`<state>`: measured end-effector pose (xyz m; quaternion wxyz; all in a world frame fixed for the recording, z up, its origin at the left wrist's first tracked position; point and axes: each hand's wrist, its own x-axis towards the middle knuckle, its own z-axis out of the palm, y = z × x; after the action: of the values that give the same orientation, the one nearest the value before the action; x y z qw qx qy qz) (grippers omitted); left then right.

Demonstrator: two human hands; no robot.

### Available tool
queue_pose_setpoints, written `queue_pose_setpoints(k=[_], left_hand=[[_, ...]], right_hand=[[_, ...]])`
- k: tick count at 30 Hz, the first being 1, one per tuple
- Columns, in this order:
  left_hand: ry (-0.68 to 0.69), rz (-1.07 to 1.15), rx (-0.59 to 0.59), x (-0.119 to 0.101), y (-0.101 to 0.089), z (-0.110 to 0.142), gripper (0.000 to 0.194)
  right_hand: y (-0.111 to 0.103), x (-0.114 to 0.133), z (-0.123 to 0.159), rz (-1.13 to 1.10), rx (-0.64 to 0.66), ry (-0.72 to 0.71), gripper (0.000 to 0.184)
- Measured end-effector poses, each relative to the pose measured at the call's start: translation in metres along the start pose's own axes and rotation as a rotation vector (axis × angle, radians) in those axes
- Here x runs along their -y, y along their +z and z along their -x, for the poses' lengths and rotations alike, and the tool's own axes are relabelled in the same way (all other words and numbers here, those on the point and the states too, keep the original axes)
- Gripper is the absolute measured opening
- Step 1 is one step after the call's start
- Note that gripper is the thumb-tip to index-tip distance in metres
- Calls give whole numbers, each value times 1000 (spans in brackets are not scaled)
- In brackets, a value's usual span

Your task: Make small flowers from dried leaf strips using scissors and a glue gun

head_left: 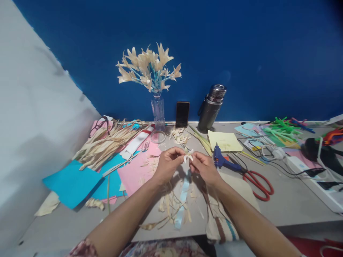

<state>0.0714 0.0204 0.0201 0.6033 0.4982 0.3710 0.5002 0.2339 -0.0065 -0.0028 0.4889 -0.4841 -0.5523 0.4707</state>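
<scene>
Between my fingertips is a small cream-coloured husk flower [188, 157] with pointed petals spread apart. My left hand [170, 163] pinches it from one side and my right hand [205, 167] pinches it from the other. Beneath the hands a pale blue paper strip [183, 201] lies among scattered husk scraps [167, 205]. A blue glue gun [226, 162] rests just right of my right hand, beside red-handled scissors [258, 185]. A striped cloth [221, 226] lies under my right forearm.
Finished-looking husk flowers [150, 66] stand in a clear bottle [158, 112] at the back. Near it are a phone [182, 114] and a steel flask [211, 109]. Dried husks [104, 144] and blue paper [72, 184] lie left; a power strip [316, 182] and cables lie right.
</scene>
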Motion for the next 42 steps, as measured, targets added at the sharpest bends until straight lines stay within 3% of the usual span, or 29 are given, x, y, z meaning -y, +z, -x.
queue_pose_setpoints(k=[5, 11, 17, 21, 28, 34, 42], left_hand=[[-60, -40, -49, 3, 4, 2, 13], [-196, 85, -19, 9, 6, 4, 16], [-105, 113, 110, 16, 1, 2, 18], [-104, 148, 137, 19, 1, 0, 22], [-256, 126, 175, 15, -6, -5, 27], [-210, -44, 158, 10, -6, -5, 17], [-212, -21, 136, 11, 0, -1, 21]], right_hand=[[5, -3, -1, -163, -88, 37, 29], [4, -7, -3, -370, 20, 151, 33], [-2, -8, -5, -438, 162, 132, 36], [-4, -4, -4, -371, 161, 118, 36], [-8, 2, -4, -181, 51, 107, 39], [-13, -4, -8, -137, 50, 109, 39], [-14, -1, -7, -69, -4, 65, 35]])
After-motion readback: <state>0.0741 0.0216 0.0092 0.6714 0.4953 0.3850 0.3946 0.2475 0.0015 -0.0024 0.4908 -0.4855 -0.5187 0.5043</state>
